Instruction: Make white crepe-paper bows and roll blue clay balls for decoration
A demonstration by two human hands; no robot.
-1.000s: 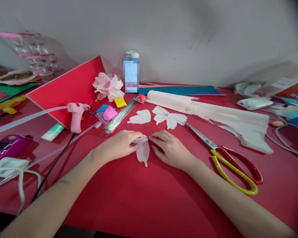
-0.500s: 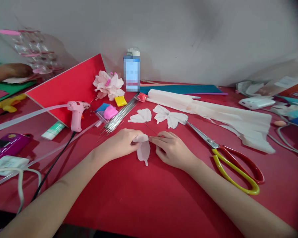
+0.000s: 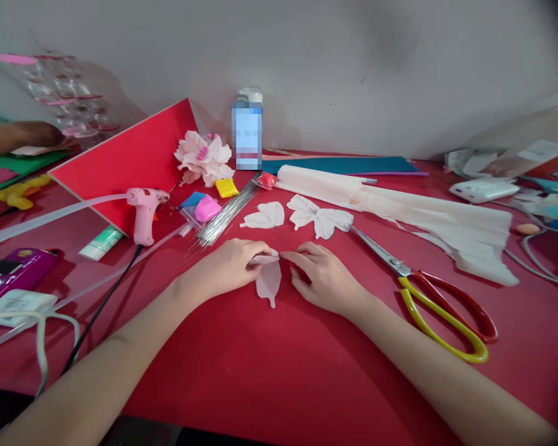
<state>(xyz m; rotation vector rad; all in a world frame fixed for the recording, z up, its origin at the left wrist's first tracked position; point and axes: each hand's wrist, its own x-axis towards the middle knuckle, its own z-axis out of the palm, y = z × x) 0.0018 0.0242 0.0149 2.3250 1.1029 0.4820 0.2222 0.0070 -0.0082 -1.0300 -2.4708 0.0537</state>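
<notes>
Left-hand grip (image 3: pixel 227 267) almost closed, thumb and fingers pinched on upper edge of pale pink crepe-paper petal (image 3: pixel 268 284). Right-hand grip (image 3: pixel 324 279) half curled, fingertips (image 3: pixel 292 255) at same edge from opposite side; pinching or only touching, could not tell. Petal lay on red counter (image 3: pixel 242 371) btw both hands, narrow tail toward body.

Light, slow finger pressure seemed best, w/ wrists low, as thin paper looked easy to tear or crease. Small finger moves seemed safer than big arm moves.

Tight at R side: tip of steel scissors (image 3: pixel 376 255) w/ red and yellow handles lay near right hand. Tight at L side too: loose ends of thin wire bundle (image 3: pixel 225 220) near left hand. Further up, two white paper petal shapes (image 3: pixel 263 217) and pink glue gun (image 3: pixel 145 214), well apart from hands.
</notes>
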